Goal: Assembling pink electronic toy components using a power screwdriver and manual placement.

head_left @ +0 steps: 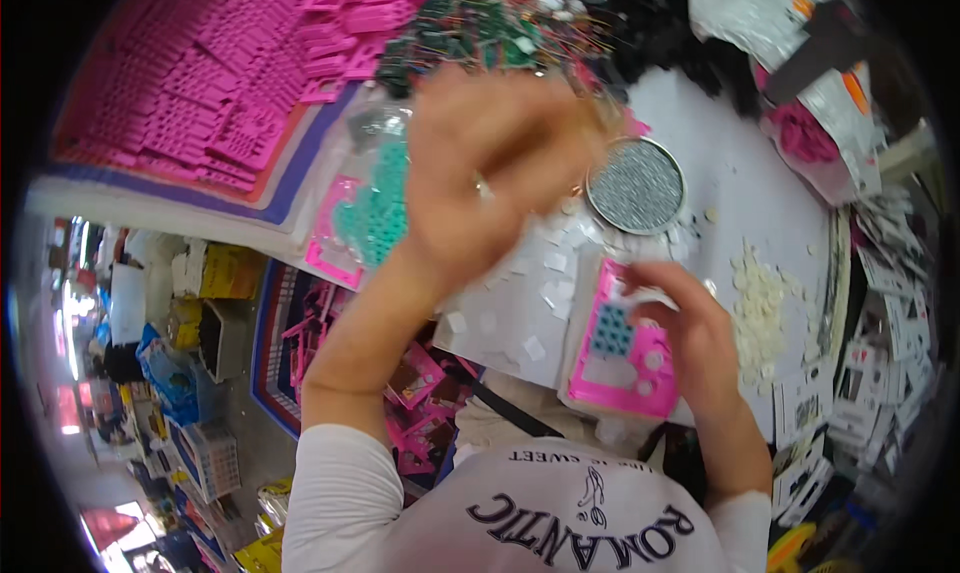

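My left hand (485,168) is raised over the table, smeared by motion; whether its fingers hold anything does not show. My right hand (695,328) hovers at the upper right of a pink plastic casing (650,401), fingers bent and apart, nothing visible between them. The casing lies tilted at the near table edge, with a teal rubber keypad (612,331) and several pale round buttons (652,361) set in it. Beyond it stands a round tin (640,185) full of tiny silvery metal parts. Teal keypads (375,213) in clear plastic lie left of my left hand.
Pink casings (190,83) are heaped at the far left. Wired green circuit boards (475,33) pile up at the back. Loose cream buttons (755,308) and white squares (555,293) scatter over the table (780,208). A basket (270,348) of pink parts stands below the left edge.
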{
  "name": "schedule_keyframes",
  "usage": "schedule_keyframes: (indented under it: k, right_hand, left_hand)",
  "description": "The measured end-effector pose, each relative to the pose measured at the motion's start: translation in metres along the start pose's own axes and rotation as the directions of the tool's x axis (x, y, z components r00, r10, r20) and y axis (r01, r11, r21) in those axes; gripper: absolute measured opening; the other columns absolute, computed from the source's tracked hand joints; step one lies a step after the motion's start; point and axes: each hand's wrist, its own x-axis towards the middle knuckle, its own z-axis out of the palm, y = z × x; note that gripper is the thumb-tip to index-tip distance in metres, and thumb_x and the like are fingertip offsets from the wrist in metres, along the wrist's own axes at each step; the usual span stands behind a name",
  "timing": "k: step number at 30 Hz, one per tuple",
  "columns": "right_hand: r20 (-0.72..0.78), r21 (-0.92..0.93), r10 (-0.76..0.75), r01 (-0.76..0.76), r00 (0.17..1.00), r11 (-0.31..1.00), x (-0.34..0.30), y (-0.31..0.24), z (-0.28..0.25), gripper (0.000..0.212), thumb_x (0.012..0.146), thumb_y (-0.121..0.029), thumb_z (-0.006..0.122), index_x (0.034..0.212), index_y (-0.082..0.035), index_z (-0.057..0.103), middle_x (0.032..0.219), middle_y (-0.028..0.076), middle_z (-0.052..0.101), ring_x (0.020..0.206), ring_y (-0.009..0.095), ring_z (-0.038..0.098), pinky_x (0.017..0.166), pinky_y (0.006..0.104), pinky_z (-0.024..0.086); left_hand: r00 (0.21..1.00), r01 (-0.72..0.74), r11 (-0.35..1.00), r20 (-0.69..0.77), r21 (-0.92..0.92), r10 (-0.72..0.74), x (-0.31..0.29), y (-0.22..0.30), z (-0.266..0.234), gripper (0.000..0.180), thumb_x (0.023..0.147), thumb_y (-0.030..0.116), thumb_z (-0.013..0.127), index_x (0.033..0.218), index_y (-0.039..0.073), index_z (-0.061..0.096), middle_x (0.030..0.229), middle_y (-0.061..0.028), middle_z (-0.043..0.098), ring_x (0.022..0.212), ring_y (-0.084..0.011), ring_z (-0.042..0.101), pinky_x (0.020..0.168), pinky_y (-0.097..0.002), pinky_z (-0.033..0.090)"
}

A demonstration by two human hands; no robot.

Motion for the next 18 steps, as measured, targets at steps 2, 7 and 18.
schedule_keyframes:
  k: [2, 7, 18]
  right_hand:
    - [0.02, 0.326, 0.103, -0.104, 0.994, 0.94, 0.016, 0.004, 0.015, 0.044, 0.098, -0.024, 0.06, 0.132, 0.003, 0.057, 0.117, 0.012, 0.064, 0.11, 0.021, 0.06, 0.096, 0.0319, 0.046]
    - [0.041, 0.505, 0.119, -0.124, 0.992, 0.854, 0.01, 0.022, 0.01, 0.037, 0.108, -0.023, 0.052, 0.135, 0.001, 0.056, 0.122, 0.005, 0.064, 0.105, 0.01, 0.061, 0.091, 0.0272, 0.049]
    - [0.0, 0.439, -0.055, 0.049, 0.998, 0.897, -0.007, 0.037, 0.028, 0.051, 0.103, -0.028, 0.063, 0.142, 0.003, 0.053, 0.125, 0.009, 0.065, 0.105, 0.014, 0.064, 0.091, 0.0297, 0.053]
  left_hand:
    - [0.985, -0.007, 1.0, 0.172, 0.025, 0.003, -0.025, 0.051, -0.009, 0.036, 0.073, 0.016, 0.08, 0.109, 0.022, 0.078, 0.127, -0.0088, 0.064, 0.114, -0.0281, 0.059, 0.104, -0.0512, 0.043]
    - [0.908, 0.416, 0.883, 0.15, -0.219, -0.39, -0.072, 0.108, -0.008, 0.056, 0.078, 0.007, 0.073, 0.133, 0.011, 0.062, 0.139, -0.0175, 0.049, 0.129, -0.0312, 0.049, 0.11, -0.0469, 0.04]
    - [0.351, 0.604, -0.194, 0.476, -0.773, -0.806, -0.08, 0.153, -0.005, 0.073, 0.091, 0.009, 0.069, 0.15, -0.001, 0.027, 0.141, -0.0151, 0.049, 0.129, -0.0254, 0.053, 0.108, -0.0405, 0.043]
